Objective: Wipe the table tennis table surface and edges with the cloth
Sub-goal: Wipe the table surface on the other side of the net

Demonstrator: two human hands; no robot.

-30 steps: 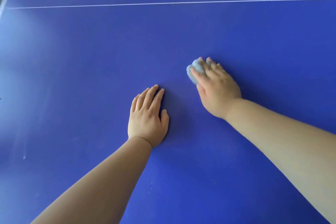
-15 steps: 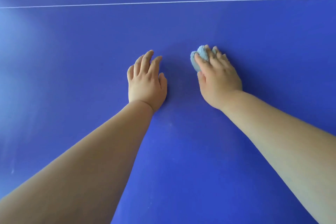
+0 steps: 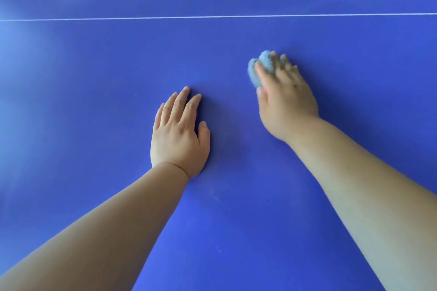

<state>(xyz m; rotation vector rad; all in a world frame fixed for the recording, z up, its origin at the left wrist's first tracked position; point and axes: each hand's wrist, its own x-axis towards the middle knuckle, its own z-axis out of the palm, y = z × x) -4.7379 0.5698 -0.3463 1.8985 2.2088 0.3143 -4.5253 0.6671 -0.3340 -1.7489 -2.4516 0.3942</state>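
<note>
The blue table tennis table point(image 3: 94, 92) fills the whole view. My right hand point(image 3: 283, 99) grips a bunched light-blue cloth point(image 3: 261, 69) and presses it onto the surface right of centre; the cloth bulges out between and ahead of the fingers, and the hand is slightly blurred. My left hand point(image 3: 181, 134) lies flat on the table to the left of it, palm down, fingers straight and close together, holding nothing. Both bare forearms reach in from the bottom corners.
A thin white line point(image 3: 212, 17) runs across the table well beyond both hands. Faint streaks and a pale glare patch point(image 3: 14, 38) show on the far and left parts of the surface. No table edge is in view.
My right hand has slid the cloth to the right, away from the left hand. The left hand sits lower in the view and the white line has dropped in the frame.
</note>
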